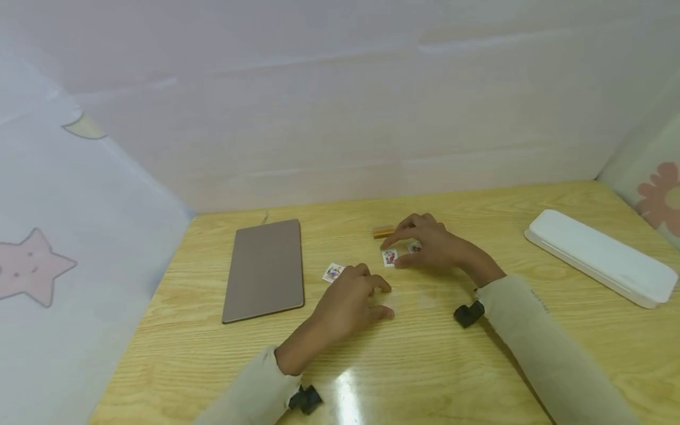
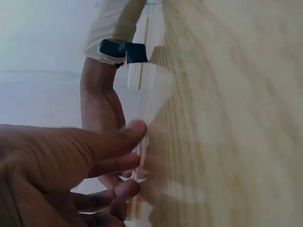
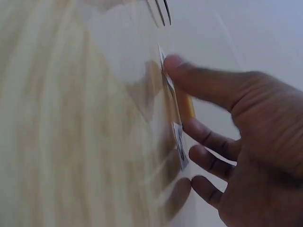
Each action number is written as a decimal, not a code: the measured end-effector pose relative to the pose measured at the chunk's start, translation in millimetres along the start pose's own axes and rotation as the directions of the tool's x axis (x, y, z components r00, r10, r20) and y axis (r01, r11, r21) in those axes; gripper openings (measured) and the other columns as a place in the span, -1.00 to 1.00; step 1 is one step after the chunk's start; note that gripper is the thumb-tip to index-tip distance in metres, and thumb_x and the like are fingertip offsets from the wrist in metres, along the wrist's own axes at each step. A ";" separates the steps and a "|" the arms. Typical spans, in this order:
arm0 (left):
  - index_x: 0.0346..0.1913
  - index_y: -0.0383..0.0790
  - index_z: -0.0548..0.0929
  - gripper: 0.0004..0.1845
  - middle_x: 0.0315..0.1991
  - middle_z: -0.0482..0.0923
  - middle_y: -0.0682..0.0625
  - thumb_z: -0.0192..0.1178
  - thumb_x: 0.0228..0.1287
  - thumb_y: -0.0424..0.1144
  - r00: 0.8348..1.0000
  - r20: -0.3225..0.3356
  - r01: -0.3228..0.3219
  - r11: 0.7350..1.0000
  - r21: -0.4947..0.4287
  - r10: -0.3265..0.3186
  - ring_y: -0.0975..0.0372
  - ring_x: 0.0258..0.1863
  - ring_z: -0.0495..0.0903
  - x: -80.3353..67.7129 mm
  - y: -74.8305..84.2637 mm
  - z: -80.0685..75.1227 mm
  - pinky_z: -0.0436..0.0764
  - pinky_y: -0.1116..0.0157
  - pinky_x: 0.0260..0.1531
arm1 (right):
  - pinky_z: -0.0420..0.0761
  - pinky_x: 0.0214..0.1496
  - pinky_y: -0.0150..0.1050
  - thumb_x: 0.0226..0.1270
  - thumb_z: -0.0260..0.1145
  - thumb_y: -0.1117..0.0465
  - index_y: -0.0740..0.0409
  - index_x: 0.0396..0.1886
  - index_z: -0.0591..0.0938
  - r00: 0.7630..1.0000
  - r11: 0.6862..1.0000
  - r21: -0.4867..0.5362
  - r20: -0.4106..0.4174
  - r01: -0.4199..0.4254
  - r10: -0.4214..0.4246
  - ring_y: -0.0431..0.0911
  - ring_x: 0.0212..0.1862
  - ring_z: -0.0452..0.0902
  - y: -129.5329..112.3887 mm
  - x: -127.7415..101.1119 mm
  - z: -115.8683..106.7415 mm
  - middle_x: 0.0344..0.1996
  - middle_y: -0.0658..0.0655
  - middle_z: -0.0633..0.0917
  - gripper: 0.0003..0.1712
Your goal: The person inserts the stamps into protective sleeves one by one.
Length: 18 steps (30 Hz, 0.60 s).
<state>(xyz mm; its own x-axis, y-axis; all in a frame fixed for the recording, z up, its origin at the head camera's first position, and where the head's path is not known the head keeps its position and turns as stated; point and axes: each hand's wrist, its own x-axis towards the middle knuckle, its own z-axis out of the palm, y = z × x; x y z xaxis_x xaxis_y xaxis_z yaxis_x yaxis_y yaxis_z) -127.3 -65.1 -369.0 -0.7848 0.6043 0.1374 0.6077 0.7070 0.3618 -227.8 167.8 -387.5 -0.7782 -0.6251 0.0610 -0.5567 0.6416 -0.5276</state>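
- The right hand (image 1: 432,245) lies low over the middle of the wooden worktop (image 1: 425,366), its fingers curved, with thumb and forefinger tips at a small picture card (image 1: 390,257) lying flat there.
- Whether that grip truly pinches the card or only touches its edges, I cannot tell; the right wrist view is blurred and shows fingertips (image 3: 173,62) against thin card edges.
- A second small card (image 1: 414,247) peeks out from under the same hand's fingers.
- Just beyond that hand, on the far side, sits a small orange-brown block (image 1: 383,231).
- The left hand (image 1: 350,304) rests nearer, fingers loosely curled with their tips on the wood, holding nothing.
- Just beside its knuckles, on the far left, lies a third picture card (image 1: 333,272).
- Further left lies a flat brown board (image 1: 264,269).
- Far to the right lies a long white case (image 1: 602,257), lid closed.
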 end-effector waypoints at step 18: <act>-0.30 0.09 0.68 -0.94 -0.33 0.48 0.20 0.28 0.18 -0.18 0.999 -0.045 0.001 0.966 -0.258 -0.013 0.40 -0.39 0.43 6.1 -9.8 3.5 0.48 0.47 -0.44 | 0.36 -0.04 -0.10 0.24 0.29 -0.03 -0.32 -0.21 0.66 0.999 0.993 0.113 -0.040 0.034 -0.030 -0.16 -0.10 0.38 -2.1 4.5 0.0 -0.15 -0.19 0.53 -0.87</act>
<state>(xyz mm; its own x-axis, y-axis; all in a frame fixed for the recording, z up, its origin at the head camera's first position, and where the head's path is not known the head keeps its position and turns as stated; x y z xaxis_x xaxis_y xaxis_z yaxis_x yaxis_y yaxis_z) -137.7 -67.0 -374.9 -0.7973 0.5779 0.1741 0.5550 0.5886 0.5878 -230.1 163.6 -386.1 -0.7722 -0.6257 0.1104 -0.5467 0.5658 -0.6173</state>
